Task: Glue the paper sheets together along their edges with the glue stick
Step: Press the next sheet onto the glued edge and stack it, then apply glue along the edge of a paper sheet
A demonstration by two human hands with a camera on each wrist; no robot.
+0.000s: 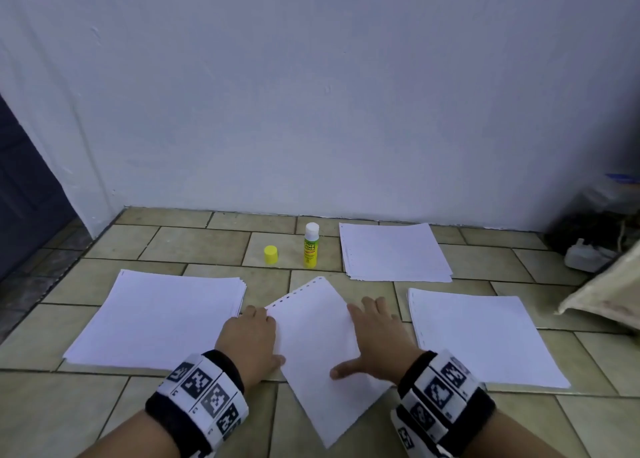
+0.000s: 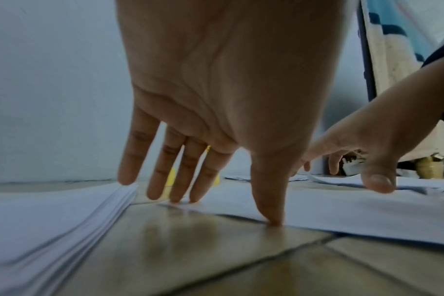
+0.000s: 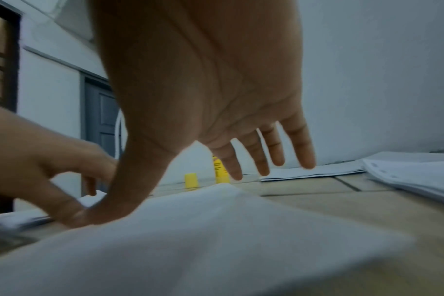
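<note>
A white sheet (image 1: 318,353) with punched holes along one edge lies skewed on the tiled floor between my hands. My left hand (image 1: 251,334) sits at its left edge, fingers straight, with fingertips and thumb (image 2: 269,210) touching the sheet's edge (image 2: 342,216). My right hand (image 1: 372,340) is spread flat over the sheet's right side, its thumb (image 3: 119,208) on the paper (image 3: 216,240). The yellow glue stick (image 1: 311,246) stands upright and uncapped beyond the sheet, with its yellow cap (image 1: 270,254) beside it on the left.
Paper stacks lie at the left (image 1: 162,319), the far right (image 1: 394,253) and the near right (image 1: 481,336). A white wall (image 1: 311,94) closes the back. Clutter and a cloth (image 1: 602,284) sit at the right edge, and a dark door (image 1: 20,187) at the left.
</note>
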